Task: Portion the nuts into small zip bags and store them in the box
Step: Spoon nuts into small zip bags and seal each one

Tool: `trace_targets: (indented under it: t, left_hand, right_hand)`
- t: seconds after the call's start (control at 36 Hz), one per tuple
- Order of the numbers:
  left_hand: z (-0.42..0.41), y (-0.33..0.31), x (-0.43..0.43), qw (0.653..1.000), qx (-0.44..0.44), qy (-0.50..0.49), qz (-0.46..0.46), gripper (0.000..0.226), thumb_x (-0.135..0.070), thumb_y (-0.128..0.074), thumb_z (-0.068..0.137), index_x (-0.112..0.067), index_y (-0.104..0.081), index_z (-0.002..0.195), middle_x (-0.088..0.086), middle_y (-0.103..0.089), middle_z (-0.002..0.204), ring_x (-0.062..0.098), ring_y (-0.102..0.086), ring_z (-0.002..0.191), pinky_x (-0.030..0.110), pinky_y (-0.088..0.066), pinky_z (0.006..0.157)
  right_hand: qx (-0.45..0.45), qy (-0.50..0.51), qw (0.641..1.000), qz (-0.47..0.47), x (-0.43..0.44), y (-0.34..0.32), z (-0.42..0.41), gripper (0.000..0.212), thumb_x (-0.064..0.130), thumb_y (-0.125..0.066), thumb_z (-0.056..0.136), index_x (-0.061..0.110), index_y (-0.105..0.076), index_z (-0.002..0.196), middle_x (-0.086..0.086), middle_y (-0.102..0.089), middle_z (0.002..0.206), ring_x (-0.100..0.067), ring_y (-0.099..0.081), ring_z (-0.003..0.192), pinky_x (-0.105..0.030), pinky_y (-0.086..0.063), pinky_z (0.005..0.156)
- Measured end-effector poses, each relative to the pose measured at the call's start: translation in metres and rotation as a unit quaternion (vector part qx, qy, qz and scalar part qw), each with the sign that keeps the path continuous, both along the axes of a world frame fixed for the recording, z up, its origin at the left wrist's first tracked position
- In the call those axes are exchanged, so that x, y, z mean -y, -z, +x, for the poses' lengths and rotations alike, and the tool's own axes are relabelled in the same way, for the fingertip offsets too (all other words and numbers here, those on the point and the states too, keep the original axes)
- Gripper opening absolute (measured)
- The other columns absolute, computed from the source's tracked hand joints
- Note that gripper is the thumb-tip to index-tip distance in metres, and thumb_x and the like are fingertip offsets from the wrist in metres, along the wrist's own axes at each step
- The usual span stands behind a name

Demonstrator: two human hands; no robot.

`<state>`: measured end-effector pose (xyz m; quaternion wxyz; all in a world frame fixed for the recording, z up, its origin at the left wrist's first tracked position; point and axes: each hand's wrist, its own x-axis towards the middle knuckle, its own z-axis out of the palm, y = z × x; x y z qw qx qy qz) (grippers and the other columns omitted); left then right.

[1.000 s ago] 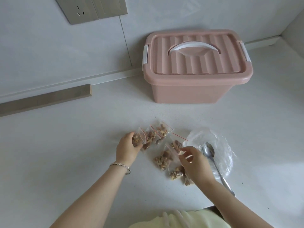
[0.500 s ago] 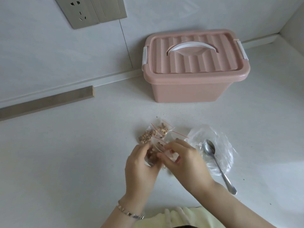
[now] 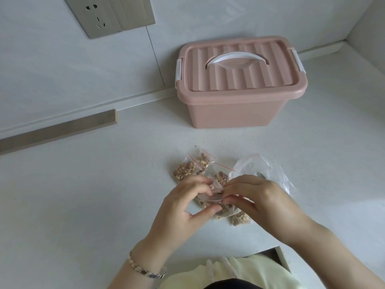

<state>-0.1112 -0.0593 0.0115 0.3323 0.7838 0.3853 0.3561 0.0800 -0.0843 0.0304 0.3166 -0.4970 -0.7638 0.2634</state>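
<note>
Left hand (image 3: 183,207) and right hand (image 3: 260,202) both pinched small bunch of filled zip bags (image 3: 215,197) by zip tops, fingers curled, just above counter (image 3: 83,195). Second earlier hands were apart, each picking up bags; now met in middle, so gathering for storage, by my judgement. Two nut bags (image 3: 188,170) lay beyond. Pink box (image 3: 235,110) stood behind, lid on. White counter, grey wall, socket (image 3: 95,17).

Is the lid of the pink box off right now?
No, the lid sits shut on the pink box, its white handle lying flat.
</note>
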Motion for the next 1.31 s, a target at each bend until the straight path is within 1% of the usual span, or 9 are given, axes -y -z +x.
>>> trace_targets:
  t: [0.22, 0.42, 0.5, 0.67, 0.83, 0.97, 1.06, 1.22, 1.31]
  left_hand:
    - [0.001, -0.01, 0.001, 0.998, -0.056, 0.026, -0.013, 0.013, -0.039, -0.062, 0.081, -0.026, -0.061, 0.082, -0.018, -0.055, 0.106, -0.002, -0.058, 0.095, 0.014, -0.045, 0.082]
    - [0.0, -0.008, 0.003, 0.995, -0.005, -0.031, -0.09, 0.013, -0.035, -0.067, 0.074, -0.022, -0.065, 0.077, -0.016, -0.068, 0.085, -0.003, -0.064, 0.084, 0.012, -0.048, 0.077]
    - [0.005, -0.009, 0.007, 0.989, 0.049, -0.054, -0.133, 0.009, -0.03, -0.07, 0.073, -0.022, -0.066, 0.071, -0.013, -0.069, 0.081, 0.003, -0.067, 0.078, 0.02, -0.053, 0.074]
    - [0.016, -0.016, 0.011, 0.947, 0.164, -0.121, -0.251, 0.024, -0.007, -0.076, 0.067, -0.02, -0.057, 0.071, -0.001, -0.069, 0.065, 0.006, -0.06, 0.056, 0.014, -0.045, 0.057]
    - [0.02, -0.026, 0.006, 0.893, 0.246, -0.149, -0.347, 0.036, 0.018, -0.068, 0.066, -0.007, -0.05, 0.085, 0.003, -0.068, 0.059, 0.005, -0.059, 0.051, 0.014, -0.047, 0.052]
    - [0.017, -0.023, 0.003, 0.843, 0.249, -0.123, -0.461, 0.045, -0.008, -0.082, 0.053, -0.013, -0.066, 0.095, 0.0, -0.067, 0.068, 0.01, -0.061, 0.067, 0.02, -0.05, 0.065]
    - [0.018, -0.022, 0.007, 0.843, 0.192, -0.076, -0.496, 0.048, -0.039, -0.078, 0.055, -0.012, -0.074, 0.094, 0.03, -0.065, 0.095, 0.026, -0.056, 0.084, 0.039, -0.043, 0.079]
    - [0.02, -0.02, 0.014, 0.842, 0.177, -0.1, -0.5, 0.045, -0.033, -0.075, 0.064, -0.005, -0.072, 0.099, 0.03, -0.064, 0.107, 0.042, -0.061, 0.1, 0.043, -0.052, 0.083]
    - [0.021, -0.021, 0.014, 0.85, 0.177, -0.105, -0.486, 0.042, -0.034, -0.07, 0.064, -0.009, -0.074, 0.097, 0.033, -0.062, 0.106, 0.042, -0.062, 0.096, 0.046, -0.05, 0.087]
  right_hand:
    - [-0.008, -0.013, 1.0, -0.005, 0.003, -0.001, 0.002, 0.035, 0.038, -0.043, 0.094, 0.016, -0.069, 0.085, 0.005, -0.067, 0.086, -0.004, -0.06, 0.081, -0.014, -0.046, 0.072]
    - [-0.01, 0.018, 1.0, -0.006, 0.007, 0.003, 0.002, 0.033, 0.041, -0.048, 0.089, 0.018, -0.071, 0.084, 0.011, -0.066, 0.088, 0.001, -0.06, 0.081, -0.01, -0.046, 0.071]
    - [-0.059, 0.037, 0.997, -0.036, 0.007, 0.001, -0.001, 0.026, 0.037, -0.056, 0.083, 0.017, -0.073, 0.081, 0.015, -0.066, 0.083, 0.006, -0.06, 0.08, -0.007, -0.045, 0.073]
    - [-0.164, 0.094, 0.97, -0.151, 0.009, -0.003, -0.004, 0.002, 0.018, -0.073, 0.076, 0.018, -0.074, 0.078, 0.011, -0.07, 0.075, -0.004, -0.065, 0.067, -0.012, -0.049, 0.064]
    - [-0.342, 0.165, 0.896, -0.232, 0.008, -0.005, -0.008, 0.016, -0.003, -0.073, 0.068, 0.01, -0.065, 0.07, -0.008, -0.069, 0.063, -0.015, -0.064, 0.056, -0.017, -0.051, 0.055]
    - [-0.4, 0.184, 0.858, -0.265, 0.006, -0.007, -0.009, 0.017, -0.001, -0.071, 0.063, 0.007, -0.061, 0.074, -0.004, -0.066, 0.058, -0.014, -0.062, 0.049, -0.018, -0.048, 0.048]
    - [-0.41, 0.19, 0.847, -0.281, 0.008, -0.007, -0.01, 0.023, 0.008, -0.071, 0.058, 0.007, -0.059, 0.078, -0.004, -0.068, 0.059, -0.014, -0.062, 0.05, -0.018, -0.046, 0.048]
    - [-0.426, 0.194, 0.83, -0.303, 0.009, -0.007, -0.009, 0.04, 0.023, -0.076, 0.052, 0.006, -0.059, 0.084, -0.008, -0.07, 0.063, -0.015, -0.065, 0.053, -0.018, -0.05, 0.052]
    - [-0.422, 0.201, 0.824, -0.322, 0.01, -0.006, -0.008, 0.031, 0.012, -0.072, 0.056, 0.004, -0.062, 0.085, -0.008, -0.07, 0.064, -0.014, -0.066, 0.057, -0.018, -0.051, 0.054]
